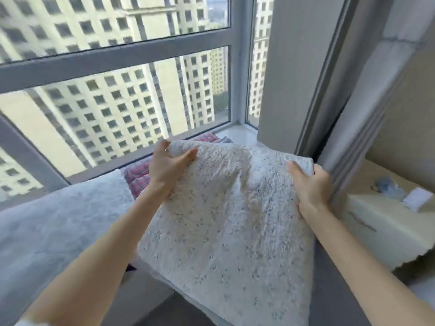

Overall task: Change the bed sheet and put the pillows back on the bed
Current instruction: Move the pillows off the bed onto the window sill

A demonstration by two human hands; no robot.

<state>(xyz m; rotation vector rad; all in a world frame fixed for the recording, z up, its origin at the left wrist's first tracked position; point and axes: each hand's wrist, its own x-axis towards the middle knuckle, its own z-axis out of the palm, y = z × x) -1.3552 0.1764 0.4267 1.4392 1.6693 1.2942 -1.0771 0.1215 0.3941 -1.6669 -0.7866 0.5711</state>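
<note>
A white pillow (pixel 226 222) with a small speckled print fills the middle of the head view, tilted up toward the window. My left hand (pixel 168 164) grips its upper left corner, thumb on top and fingers curled behind. At the upper right corner my right hand (pixel 310 184) grips the pillow the same way. The pillow's lower edge runs out of view at the bottom. No bed is visible.
A pale fluffy blanket (pixel 58 227) lies on the window seat at left, with a red plaid cloth (pixel 138 177) behind it. The big window (pixel 117 67) is just beyond. A grey curtain (pixel 353 149) hangs at right beside a cream nightstand (pixel 388 222) with small items.
</note>
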